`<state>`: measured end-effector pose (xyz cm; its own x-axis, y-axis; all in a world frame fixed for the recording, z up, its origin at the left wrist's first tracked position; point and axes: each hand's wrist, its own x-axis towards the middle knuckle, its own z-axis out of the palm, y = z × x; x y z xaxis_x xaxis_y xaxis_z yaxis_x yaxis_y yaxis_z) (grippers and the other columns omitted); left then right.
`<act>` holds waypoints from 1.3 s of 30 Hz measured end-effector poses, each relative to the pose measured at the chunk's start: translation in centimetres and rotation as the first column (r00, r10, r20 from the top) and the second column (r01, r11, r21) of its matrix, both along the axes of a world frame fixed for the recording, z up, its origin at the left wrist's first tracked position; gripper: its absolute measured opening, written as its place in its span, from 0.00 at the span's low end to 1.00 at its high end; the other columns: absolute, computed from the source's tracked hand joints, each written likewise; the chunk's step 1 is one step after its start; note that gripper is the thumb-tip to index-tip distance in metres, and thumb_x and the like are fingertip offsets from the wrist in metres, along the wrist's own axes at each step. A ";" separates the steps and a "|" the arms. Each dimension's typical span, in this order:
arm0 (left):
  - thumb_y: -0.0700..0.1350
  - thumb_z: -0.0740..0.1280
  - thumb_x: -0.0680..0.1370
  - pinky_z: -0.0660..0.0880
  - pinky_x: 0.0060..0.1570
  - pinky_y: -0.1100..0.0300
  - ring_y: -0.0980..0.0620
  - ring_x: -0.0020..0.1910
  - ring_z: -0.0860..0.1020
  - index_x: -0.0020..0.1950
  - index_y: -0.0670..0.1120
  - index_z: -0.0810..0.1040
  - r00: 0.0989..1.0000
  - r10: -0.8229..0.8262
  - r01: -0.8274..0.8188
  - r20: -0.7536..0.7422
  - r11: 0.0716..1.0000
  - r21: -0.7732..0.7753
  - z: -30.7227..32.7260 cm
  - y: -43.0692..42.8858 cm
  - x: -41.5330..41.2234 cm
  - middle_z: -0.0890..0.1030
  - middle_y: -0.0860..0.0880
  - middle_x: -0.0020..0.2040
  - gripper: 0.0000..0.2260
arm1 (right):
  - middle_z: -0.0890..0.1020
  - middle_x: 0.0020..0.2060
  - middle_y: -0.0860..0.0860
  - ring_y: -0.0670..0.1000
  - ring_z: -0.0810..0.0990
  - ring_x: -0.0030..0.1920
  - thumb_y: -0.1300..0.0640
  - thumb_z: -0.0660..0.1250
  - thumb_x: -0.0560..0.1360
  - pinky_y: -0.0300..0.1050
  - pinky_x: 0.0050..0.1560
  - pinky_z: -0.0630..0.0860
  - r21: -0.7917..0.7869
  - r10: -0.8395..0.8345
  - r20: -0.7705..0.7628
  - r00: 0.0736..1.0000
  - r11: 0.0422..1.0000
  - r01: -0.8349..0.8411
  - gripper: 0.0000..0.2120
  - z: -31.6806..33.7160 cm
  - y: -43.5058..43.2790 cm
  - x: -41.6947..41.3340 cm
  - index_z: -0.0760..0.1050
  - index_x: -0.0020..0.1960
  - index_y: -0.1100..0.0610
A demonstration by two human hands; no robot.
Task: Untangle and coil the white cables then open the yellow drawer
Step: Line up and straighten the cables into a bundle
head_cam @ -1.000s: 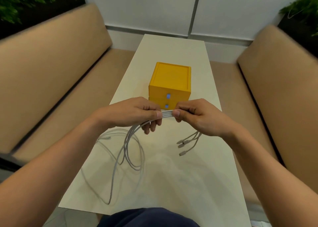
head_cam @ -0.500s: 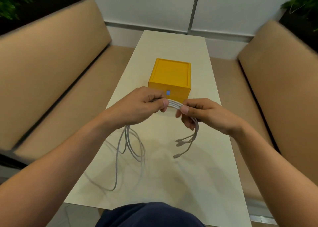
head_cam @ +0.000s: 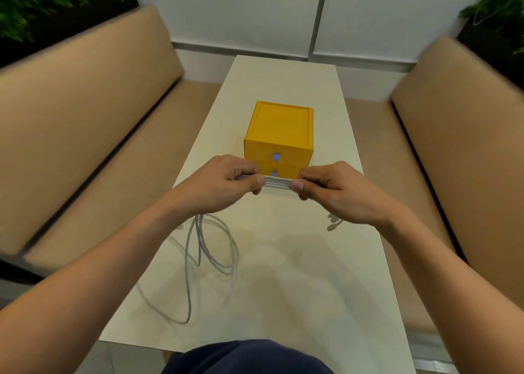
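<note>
The white cables [head_cam: 277, 182] run as a flat, taut bundle between two hands, held above the table [head_cam: 297, 274] just in front of the yellow drawer box [head_cam: 280, 132]. The left hand [head_cam: 226, 183] pinches one side with thumb and curled fingers, and the right hand [head_cam: 337, 192] pinches the other. Loose loops [head_cam: 209, 249] trail from the left hand onto the table, and blurred plug ends [head_cam: 333, 223] dangle under the right. The strands are too blurred to count. The box has two drawers, both closed, so their contents are hidden. Two beige benches flank the table.
</note>
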<state>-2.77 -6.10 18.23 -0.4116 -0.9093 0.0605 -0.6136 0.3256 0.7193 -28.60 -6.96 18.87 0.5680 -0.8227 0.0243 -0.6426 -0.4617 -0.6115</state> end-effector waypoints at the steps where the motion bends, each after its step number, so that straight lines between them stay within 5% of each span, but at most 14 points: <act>1: 0.55 0.64 0.82 0.65 0.35 0.54 0.57 0.29 0.68 0.38 0.56 0.79 1.000 0.014 -0.014 0.024 1.000 -0.007 -0.2 -0.2 0.2 0.72 0.56 0.29 0.13 | 0.75 0.29 0.41 0.44 0.70 0.30 0.46 0.62 0.84 0.39 0.33 0.65 0.008 0.032 0.012 0.999 0.999 -0.032 0.15 0.3 0.1 0.1 0.77 0.41 0.50; 10: 0.48 0.66 0.84 0.63 0.32 0.59 0.56 0.31 0.68 0.40 0.51 0.80 0.998 -0.031 0.032 -0.058 0.999 0.005 0.1 0.2 0.1 0.72 0.55 0.30 0.13 | 0.73 0.27 0.46 0.46 0.69 0.29 0.46 0.62 0.84 0.42 0.31 0.63 -0.085 -0.055 -0.001 0.998 0.995 0.055 0.16 -0.8 -1.6 1.0 0.76 0.40 0.52; 16: 0.51 0.65 0.84 0.66 0.35 0.54 0.57 0.29 0.68 0.39 0.55 0.80 1.000 -0.015 0.015 0.003 0.999 0.051 -0.6 -0.7 0.8 0.72 0.56 0.29 0.13 | 0.74 0.30 0.43 0.44 0.69 0.31 0.47 0.63 0.83 0.41 0.35 0.65 0.027 0.039 0.073 0.997 0.999 -0.041 0.16 -0.2 -1.0 0.5 0.78 0.40 0.53; 22: 0.50 0.63 0.85 0.69 0.34 0.65 0.59 0.30 0.74 0.44 0.49 0.81 0.993 -0.112 0.104 0.034 0.976 0.191 0.4 -0.4 0.1 0.82 0.52 0.35 0.13 | 0.74 0.29 0.42 0.45 0.69 0.30 0.47 0.63 0.83 0.39 0.34 0.63 0.040 0.016 0.043 0.999 0.999 -0.018 0.16 0.1 -0.8 -0.2 0.77 0.39 0.53; 28: 0.63 0.59 0.83 0.75 0.45 0.55 0.60 0.46 0.80 0.54 0.51 0.80 0.957 -0.069 0.060 0.283 0.997 0.041 0.4 -0.3 -1.1 0.82 0.55 0.47 0.17 | 0.75 0.30 0.46 0.45 0.69 0.30 0.46 0.62 0.83 0.38 0.32 0.63 0.024 0.009 0.025 1.000 1.000 -0.010 0.17 0.5 -0.6 -0.2 0.77 0.40 0.51; 31: 0.58 0.61 0.84 0.75 0.49 0.58 0.58 0.52 0.81 0.59 0.55 0.79 0.992 -0.075 0.069 0.098 0.995 0.068 0.7 0.2 -1.8 0.83 0.58 0.50 0.11 | 0.75 0.29 0.48 0.45 0.69 0.29 0.46 0.62 0.84 0.36 0.31 0.63 0.015 -0.015 0.038 0.999 1.000 0.015 0.17 0.6 -0.5 -0.1 0.78 0.40 0.52; 34: 0.52 0.62 0.85 0.79 0.47 0.55 0.57 0.43 0.83 0.53 0.52 0.81 0.993 -0.062 0.076 -0.102 0.987 0.138 0.4 0.6 -2.6 0.84 0.54 0.43 0.10 | 0.75 0.28 0.45 0.44 0.70 0.28 0.45 0.62 0.83 0.36 0.31 0.63 0.005 -0.033 0.042 0.999 0.999 0.033 0.16 0.5 -0.4 0.1 0.79 0.41 0.51; 39: 0.50 0.63 0.85 0.64 0.34 0.60 0.58 0.31 0.67 0.47 0.52 0.81 0.996 0.003 0.003 -0.093 0.998 0.060 0.7 0.5 -2.9 0.72 0.55 0.33 0.10 | 0.77 0.31 0.45 0.43 0.70 0.30 0.43 0.62 0.83 0.41 0.36 0.67 0.127 -0.024 0.134 0.991 0.992 0.007 0.15 0.1 -0.3 0.0 0.82 0.49 0.50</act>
<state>-5.72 -5.55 18.90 -0.4069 -0.9124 0.0439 -0.5429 0.2802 0.7917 -28.61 -7.22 18.94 0.5533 -0.8330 -0.0041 -0.5566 -0.3661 -0.7458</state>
